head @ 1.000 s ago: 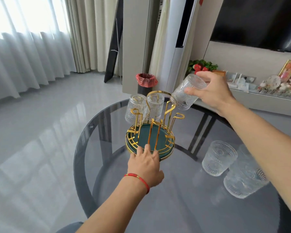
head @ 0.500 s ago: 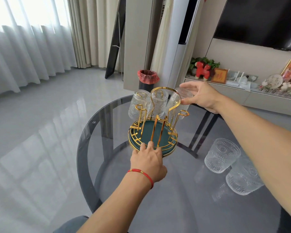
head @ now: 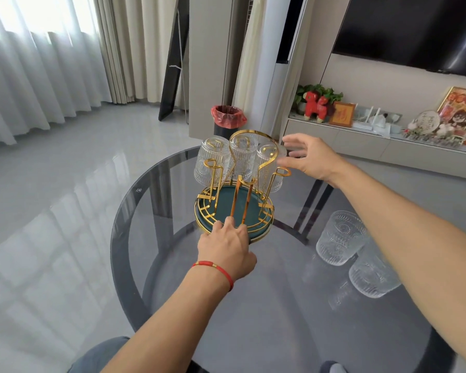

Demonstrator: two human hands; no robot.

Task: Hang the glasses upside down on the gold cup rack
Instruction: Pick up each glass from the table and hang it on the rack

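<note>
Two glasses (head: 340,236) stand loose on the table (head: 253,305), well right of the left hand (head: 228,250), whose fingers press the rack (head: 233,211) rim. Beyond those fingertips three glasses (head: 242,157) hang inverted; the right hand (head: 308,157), fingers spread and holding nothing, sits just beside the rightmost.

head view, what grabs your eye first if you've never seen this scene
The gold cup rack stands at the far side of the round glass table, with three glasses hung upside down on it. The left hand rests at its near rim, while the right hand is open beside the rightmost hung glass. Two more glasses stand upright to the right.
</note>
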